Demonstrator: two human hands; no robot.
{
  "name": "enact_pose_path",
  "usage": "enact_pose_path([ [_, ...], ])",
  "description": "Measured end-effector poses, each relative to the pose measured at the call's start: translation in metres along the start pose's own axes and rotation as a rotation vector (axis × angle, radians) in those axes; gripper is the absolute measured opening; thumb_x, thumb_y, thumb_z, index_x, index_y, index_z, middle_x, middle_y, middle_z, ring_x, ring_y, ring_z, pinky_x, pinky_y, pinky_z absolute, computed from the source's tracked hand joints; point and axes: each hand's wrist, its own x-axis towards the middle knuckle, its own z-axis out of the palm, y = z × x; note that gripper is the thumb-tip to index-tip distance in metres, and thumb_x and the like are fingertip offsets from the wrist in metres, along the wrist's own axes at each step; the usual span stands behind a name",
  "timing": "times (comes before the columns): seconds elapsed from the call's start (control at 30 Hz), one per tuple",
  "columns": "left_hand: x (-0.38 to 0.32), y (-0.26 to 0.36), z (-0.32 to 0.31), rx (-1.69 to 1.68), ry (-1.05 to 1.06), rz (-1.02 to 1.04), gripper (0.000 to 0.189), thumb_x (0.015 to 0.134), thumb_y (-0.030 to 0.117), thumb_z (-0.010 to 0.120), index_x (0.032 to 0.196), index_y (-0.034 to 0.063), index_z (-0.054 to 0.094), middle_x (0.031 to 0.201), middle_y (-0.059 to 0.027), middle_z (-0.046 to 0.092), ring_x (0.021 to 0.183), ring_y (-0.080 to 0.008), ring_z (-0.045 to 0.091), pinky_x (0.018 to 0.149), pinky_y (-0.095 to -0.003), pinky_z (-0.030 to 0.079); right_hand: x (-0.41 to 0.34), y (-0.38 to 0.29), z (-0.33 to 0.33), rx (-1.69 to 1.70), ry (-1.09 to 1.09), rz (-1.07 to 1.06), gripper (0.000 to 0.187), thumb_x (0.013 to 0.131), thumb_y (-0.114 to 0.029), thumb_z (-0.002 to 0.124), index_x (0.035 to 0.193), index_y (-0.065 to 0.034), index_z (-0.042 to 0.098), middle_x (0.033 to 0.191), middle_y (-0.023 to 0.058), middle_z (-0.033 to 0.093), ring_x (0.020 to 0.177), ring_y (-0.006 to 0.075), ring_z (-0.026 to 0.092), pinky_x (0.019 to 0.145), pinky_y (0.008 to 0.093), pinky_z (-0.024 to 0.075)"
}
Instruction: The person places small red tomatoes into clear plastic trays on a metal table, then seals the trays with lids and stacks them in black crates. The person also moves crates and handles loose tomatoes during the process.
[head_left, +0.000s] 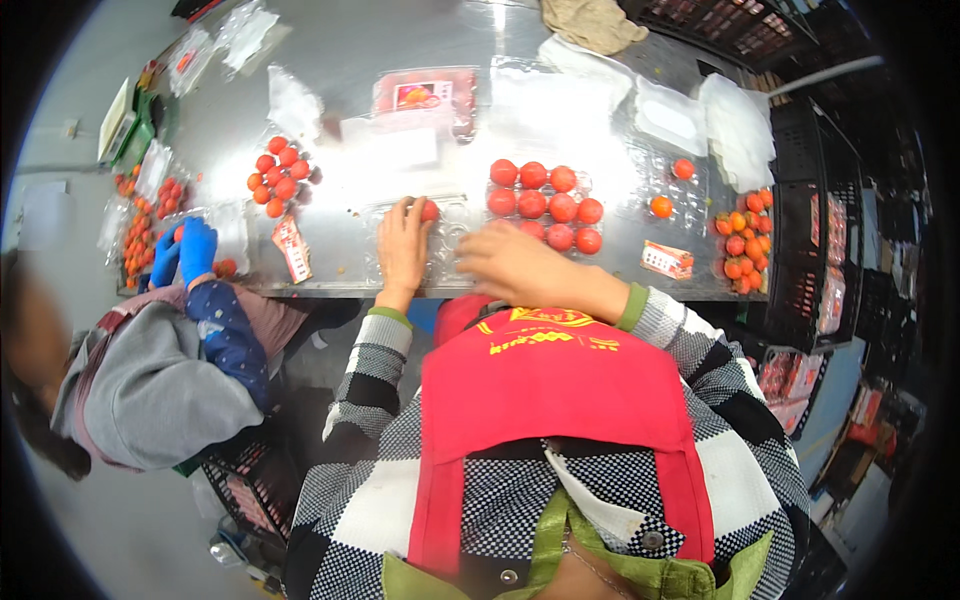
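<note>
My left hand (403, 244) rests over a clear plastic tray (442, 259), its thumb and fingers against a red tomato (430, 211). My right hand (510, 259) is blurred and palm down, fingers pointing left, between that tray and a group of tomatoes. What lies under its fingers is hidden. The red tomatoes (532, 204) sit in rows in a clear compartmented tray (585, 182) to the right, the front-left ones partly behind my right hand. Beyond my left hand lies a packed clear box (465, 97) of tomatoes with a picture label.
A co-worker's blue-gloved hands (187, 251) handle tomatoes at the left. Tomatoes (277, 176) are grouped nearby. At the right are a tray with two tomatoes (683, 169), a tomato pile (744, 240), printed labels (667, 260), white liners (739, 131) and black crates (802, 217).
</note>
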Motion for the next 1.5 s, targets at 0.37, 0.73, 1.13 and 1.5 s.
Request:
enact_pose_path([
  [0.37,0.022,0.018,-0.014,-0.023,0.02,0.007,0.044,0.09,0.007,0.07,0.133,0.007,0.061,0.128,-0.0143,0.059,0.119,-0.0353,0.055,0.101,-0.0473,0.043,-0.114,0.053,-0.07,-0.296,0.276,0.67,0.036,0.085,-0.013,0.077,0.118,-0.0057,0.063,0.096,0.0143,0.065,0.094,0.037,0.066,0.079,0.048,0.0525],
  [0.73,0.042,0.069,-0.05,-0.242,0.145,-0.011,0.031,0.096,0.007,0.069,0.126,0.0037,0.066,0.123,-0.0161,0.063,0.115,-0.0341,0.058,0.099,-0.0424,0.047,-0.108,0.082,-0.075,-0.199,0.103,0.637,0.029,0.084,-0.019,0.079,0.105,-0.0023,0.069,0.081,0.0127,0.071,0.075,0.0342,0.071,0.068,0.045,0.0552],
  [1.13,0.058,0.166,-0.056,-1.387,-0.418,-0.406,0.038,0.112,0.028,0.051,0.136,0.0008,0.062,0.092,-0.0017,0.064,0.076,-0.0064,0.058,0.068,-0.0222,0.048,-0.09,0.025,-0.061,1.039,0.59,0.521,0.042,0.101,-0.014,0.069,0.139,-0.0024,0.055,0.121,0.0077,0.07,0.108,0.0154,0.067,0.092,0.0323,0.0555],
  [1.5,0.054,0.17,-0.05,-1.387,-0.406,-0.387,0.041,0.112,0.029,0.051,0.137,-0.0021,0.059,0.092,-0.0018,0.067,0.075,-0.0063,0.06,0.066,-0.0221,0.051,-0.063,0.004,-0.042,0.82,0.726,0.456,0.043,0.096,-0.011,0.075,0.135,-0.0035,0.059,0.114,0.0036,0.067,0.094,0.0085,0.064,0.08,0.0253,0.0535],
])
